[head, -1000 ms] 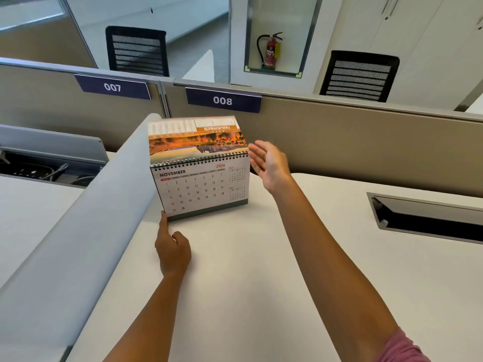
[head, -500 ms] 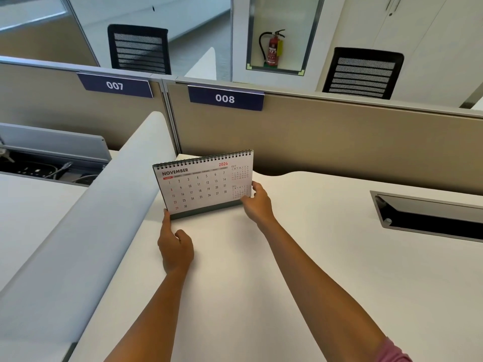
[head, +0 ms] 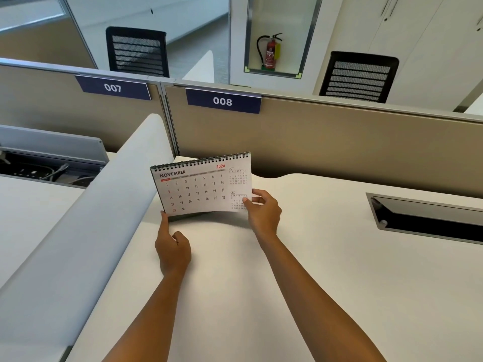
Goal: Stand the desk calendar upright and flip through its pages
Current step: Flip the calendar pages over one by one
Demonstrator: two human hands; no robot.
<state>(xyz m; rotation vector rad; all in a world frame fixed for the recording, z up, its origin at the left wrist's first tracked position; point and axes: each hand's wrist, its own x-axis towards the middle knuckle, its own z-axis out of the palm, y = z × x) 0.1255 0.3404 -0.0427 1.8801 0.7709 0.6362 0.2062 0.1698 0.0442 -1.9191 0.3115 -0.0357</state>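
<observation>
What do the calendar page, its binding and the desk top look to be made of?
November page: thin matte paper; its lower edge bows where the right hand pinches it. Binding: dark wire coil, probably coated metal, showing as separate loops. Desk: smooth matte white top, likely laminate; no grain visible.

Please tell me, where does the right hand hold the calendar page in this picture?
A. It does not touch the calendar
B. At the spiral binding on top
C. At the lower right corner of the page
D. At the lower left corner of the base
C: the right hand pinches the lower right corner of the November page, lifting it off the base.
</observation>
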